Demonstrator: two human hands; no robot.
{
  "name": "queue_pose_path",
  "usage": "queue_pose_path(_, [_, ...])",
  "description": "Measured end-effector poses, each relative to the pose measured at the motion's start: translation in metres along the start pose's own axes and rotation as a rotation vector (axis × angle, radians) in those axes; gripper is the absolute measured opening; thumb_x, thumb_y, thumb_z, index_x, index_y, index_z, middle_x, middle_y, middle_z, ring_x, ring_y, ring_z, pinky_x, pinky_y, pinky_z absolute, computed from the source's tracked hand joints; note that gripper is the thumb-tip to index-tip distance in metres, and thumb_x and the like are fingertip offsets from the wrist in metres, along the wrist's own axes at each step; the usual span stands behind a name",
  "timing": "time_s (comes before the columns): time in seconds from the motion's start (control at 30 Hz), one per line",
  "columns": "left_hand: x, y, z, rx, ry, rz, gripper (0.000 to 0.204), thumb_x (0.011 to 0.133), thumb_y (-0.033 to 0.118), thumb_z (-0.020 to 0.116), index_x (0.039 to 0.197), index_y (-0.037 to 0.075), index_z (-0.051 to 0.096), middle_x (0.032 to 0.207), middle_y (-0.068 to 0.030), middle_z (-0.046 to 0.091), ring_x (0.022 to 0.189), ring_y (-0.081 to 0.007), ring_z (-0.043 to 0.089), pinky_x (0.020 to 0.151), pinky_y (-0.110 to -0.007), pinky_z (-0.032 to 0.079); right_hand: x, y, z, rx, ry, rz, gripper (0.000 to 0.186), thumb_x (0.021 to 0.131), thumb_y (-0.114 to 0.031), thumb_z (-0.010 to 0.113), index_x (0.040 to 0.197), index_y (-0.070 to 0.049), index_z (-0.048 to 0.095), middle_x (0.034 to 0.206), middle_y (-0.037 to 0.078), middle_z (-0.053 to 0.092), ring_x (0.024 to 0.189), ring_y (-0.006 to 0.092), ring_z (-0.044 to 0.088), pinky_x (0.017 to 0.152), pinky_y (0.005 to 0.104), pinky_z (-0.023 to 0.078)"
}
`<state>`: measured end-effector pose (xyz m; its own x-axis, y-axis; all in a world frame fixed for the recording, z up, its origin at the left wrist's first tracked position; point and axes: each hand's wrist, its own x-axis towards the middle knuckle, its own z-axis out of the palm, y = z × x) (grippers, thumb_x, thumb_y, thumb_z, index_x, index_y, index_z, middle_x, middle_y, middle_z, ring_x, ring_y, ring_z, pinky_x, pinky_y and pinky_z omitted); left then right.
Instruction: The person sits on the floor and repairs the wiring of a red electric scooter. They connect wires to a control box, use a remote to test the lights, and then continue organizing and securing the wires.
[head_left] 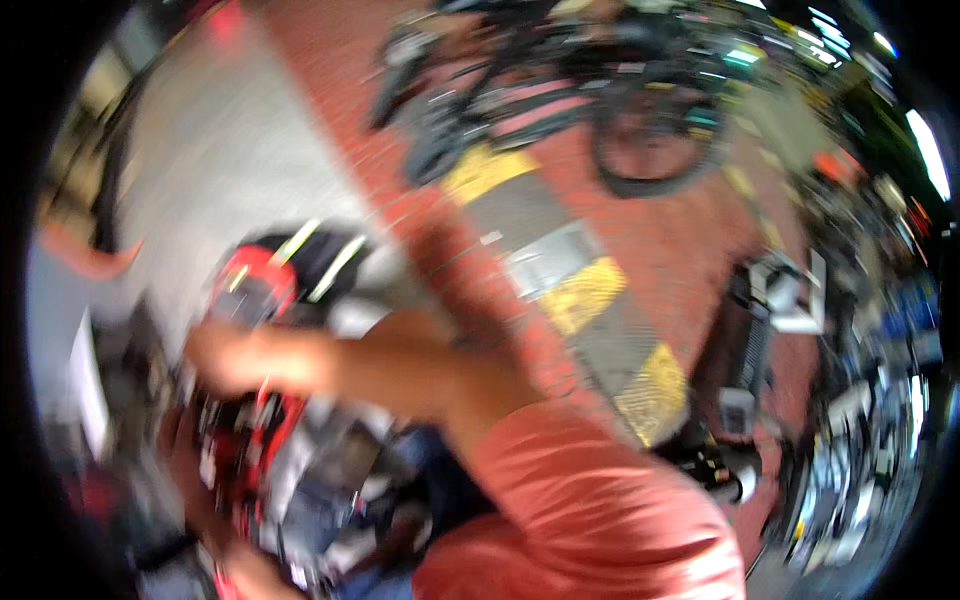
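The view is badly smeared by motion. My right arm, in a salmon-pink sleeve, reaches across to the left, and my right hand (222,358) is over a cluster of red and dark things (265,450). Lower down at the left, my left hand (185,455) is by the same cluster, darker and blurred. Fingers cannot be made out on either hand, nor whether they hold anything. Just beyond my right hand lies a rounded red thing (258,278), beside a black item with pale yellow stripes (325,262). Below my right forearm is a dark grey bundle (320,505).
A yellow-and-grey band (585,297) crosses the red paved floor (660,265). Beyond it stands a bicycle wheel (650,187) with dark bike parts. At the right are a long dark perforated piece (748,350) and a white frame-like object (800,318). Blurred racks of goods (850,465) line the far right.
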<state>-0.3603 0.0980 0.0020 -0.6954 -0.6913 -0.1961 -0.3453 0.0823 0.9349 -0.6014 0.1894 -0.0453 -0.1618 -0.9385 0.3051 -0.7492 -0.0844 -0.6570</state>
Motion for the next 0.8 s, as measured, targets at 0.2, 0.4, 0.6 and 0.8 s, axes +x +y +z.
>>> queue_pose_path(0.2, [-0.029, 0.04, 0.022, 0.048, 0.092, -0.013, 0.02, 0.1, 0.019, 0.069, 0.102, 0.0, 0.077, 0.082, 0.0024, 0.067, 0.078, -0.0087, 0.056, 0.071, -0.027, 0.044, -0.024, -0.035, -0.046, -0.145, -0.093, -0.195, 0.027, 0.088, -0.031, 0.076, 0.101, -0.008, 0.08, 0.098, 0.013, 0.075, 0.103, 0.0334, 0.068, 0.091, 0.0476, 0.056])
queue_pose_path(0.4, [-0.036, 0.032, 0.029, -0.032, 0.163, 0.012, 0.018, 0.103, 0.016, 0.065, 0.103, 0.001, 0.076, 0.08, 0.005, 0.064, 0.072, -0.0036, 0.053, 0.065, -0.023, 0.042, -0.024, -0.042, -0.042, -0.029, -0.038, -0.332, 0.018, 0.092, -0.021, 0.072, 0.098, -0.005, 0.079, 0.093, 0.014, 0.074, 0.1, 0.034, 0.068, 0.088, 0.0466, 0.054])
queue_pose_path(0.6, [-0.033, 0.028, 0.03, 0.008, 0.147, 0.053, 0.019, 0.105, 0.016, 0.063, 0.101, 0.002, 0.075, 0.078, 0.0054, 0.062, 0.07, -0.0025, 0.051, 0.064, -0.023, 0.041, -0.02, -0.039, -0.036, 0.054, -0.086, -0.336, 0.018, 0.092, -0.018, 0.071, 0.099, -0.004, 0.078, 0.093, 0.015, 0.075, 0.099, 0.0343, 0.068, 0.088, 0.0459, 0.054])
queue_pose_path(0.8, [-0.03, 0.027, 0.031, 0.039, 0.163, 0.074, 0.02, 0.104, 0.017, 0.063, 0.1, 0.0, 0.074, 0.08, 0.0038, 0.063, 0.073, -0.0054, 0.052, 0.066, -0.025, 0.042, -0.018, -0.038, -0.036, 0.083, -0.102, -0.28, 0.02, 0.087, -0.019, 0.077, 0.1, -0.003, 0.077, 0.093, 0.016, 0.074, 0.097, 0.036, 0.068, 0.087, 0.0463, 0.054])
